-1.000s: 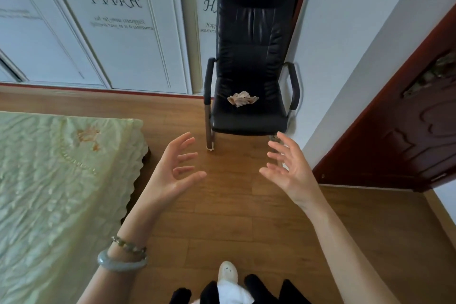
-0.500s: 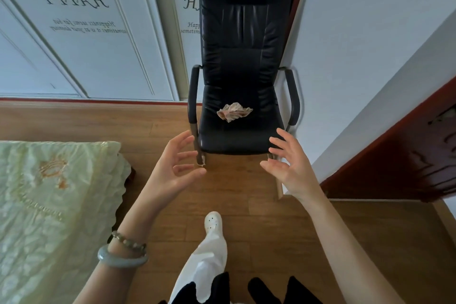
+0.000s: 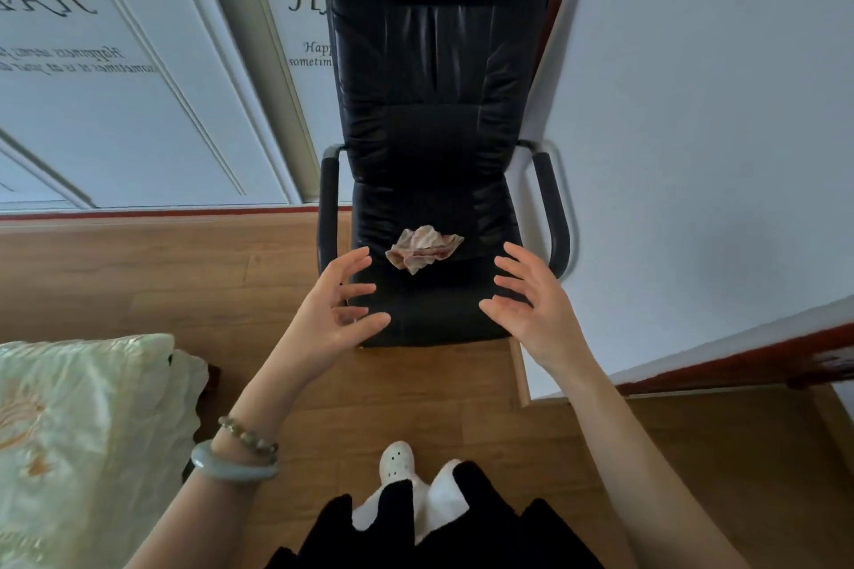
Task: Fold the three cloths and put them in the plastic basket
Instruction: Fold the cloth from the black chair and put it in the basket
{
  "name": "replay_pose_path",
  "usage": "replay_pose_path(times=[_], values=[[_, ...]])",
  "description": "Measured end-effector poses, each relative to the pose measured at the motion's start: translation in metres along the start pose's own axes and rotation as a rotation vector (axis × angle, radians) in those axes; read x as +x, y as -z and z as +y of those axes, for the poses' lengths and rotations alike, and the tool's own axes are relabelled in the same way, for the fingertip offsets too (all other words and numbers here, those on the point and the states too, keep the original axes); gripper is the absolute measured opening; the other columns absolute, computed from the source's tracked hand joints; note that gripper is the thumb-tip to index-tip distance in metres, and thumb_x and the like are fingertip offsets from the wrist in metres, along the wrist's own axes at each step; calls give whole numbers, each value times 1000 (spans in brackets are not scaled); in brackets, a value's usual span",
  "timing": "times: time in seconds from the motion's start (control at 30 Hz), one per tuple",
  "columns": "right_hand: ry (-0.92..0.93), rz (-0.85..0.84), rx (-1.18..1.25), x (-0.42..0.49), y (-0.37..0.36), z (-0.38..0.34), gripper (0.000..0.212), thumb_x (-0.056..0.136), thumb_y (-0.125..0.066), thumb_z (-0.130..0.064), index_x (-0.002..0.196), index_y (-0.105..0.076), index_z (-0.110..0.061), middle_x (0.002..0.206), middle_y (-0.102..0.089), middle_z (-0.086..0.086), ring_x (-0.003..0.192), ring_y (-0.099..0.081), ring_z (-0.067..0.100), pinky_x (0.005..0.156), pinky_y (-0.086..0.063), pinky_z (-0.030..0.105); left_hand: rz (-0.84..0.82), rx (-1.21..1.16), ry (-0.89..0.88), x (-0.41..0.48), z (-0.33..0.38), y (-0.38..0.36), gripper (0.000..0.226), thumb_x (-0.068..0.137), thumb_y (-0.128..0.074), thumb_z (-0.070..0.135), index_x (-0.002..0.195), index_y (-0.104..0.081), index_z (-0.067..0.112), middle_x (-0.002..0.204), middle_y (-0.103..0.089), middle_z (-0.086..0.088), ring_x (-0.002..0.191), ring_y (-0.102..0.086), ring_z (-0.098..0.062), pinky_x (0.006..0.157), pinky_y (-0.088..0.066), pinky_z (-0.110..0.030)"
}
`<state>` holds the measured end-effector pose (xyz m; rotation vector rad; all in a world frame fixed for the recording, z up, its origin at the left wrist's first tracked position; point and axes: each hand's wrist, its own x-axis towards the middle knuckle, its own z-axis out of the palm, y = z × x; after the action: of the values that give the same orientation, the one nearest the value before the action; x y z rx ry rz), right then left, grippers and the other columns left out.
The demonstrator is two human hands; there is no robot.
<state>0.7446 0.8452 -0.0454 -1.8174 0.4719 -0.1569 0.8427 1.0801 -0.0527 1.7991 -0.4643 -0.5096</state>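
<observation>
I am reaching with my left hand (image 3: 335,307) and right hand (image 3: 531,296), both spread wide and holding nothing, toward the crumpled cloth (image 3: 423,247) lying on the black chair (image 3: 430,291) seat, aiming to pinch two corners so it opens flat.

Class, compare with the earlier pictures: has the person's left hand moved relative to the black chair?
Yes. The left hand has moved forward: earlier over bare floor short of the chair, it now overlaps the seat's front left corner, near the crumpled cloth.

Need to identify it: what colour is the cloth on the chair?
Beige-pink with reddish streaks, crumpled cloth, head view.
</observation>
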Motion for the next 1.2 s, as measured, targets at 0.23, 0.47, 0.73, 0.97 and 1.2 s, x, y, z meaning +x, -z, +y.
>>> replay_pose_path(times=[0.23,0.47,0.73,0.97,1.2], values=[[-67,-32,-3,90,1,17,62,79,-73,-15,132,-44,-31,124,-52,-17,109,-54,-2,77,-47,5,11,1,115,78,-27,6,74,78,-73,6,135,-34,30,132,-45,12,111,-55,0,81,-50,-14],[-90,-124,-49,189,5,51,57,81,-72,-17,130,-47,-31,122,-52,-20,108,-53,-6,77,-45,3,163,30,281,156,-71,-1,64,82,-69,5,136,-39,22,131,-48,3,106,-57,-6,75,-50,-17],[-142,-191,-156,283,2,114,49,82,-70,-14,127,-53,-23,122,-57,-10,106,-56,1,80,-47,5,241,44,442,240,-133,-20,56,83,-68,8,133,-44,18,130,-52,1,106,-57,-12,92,-50,-37],[-137,-272,-147,328,-44,170,46,81,-69,-10,123,-57,-22,118,-57,-10,105,-55,-3,83,-48,10,250,112,523,273,-208,-29,48,84,-69,14,128,-51,17,124,-58,1,102,-57,-9,79,-44,-18],[-140,-304,-202,347,-97,238,40,80,-69,-10,118,-61,-20,111,-55,-12,99,-55,-4,80,-48,10,196,280,532,298,-277,-41,50,84,-67,14,130,-49,17,127,-53,-2,107,-54,-9,79,-42,-17]])
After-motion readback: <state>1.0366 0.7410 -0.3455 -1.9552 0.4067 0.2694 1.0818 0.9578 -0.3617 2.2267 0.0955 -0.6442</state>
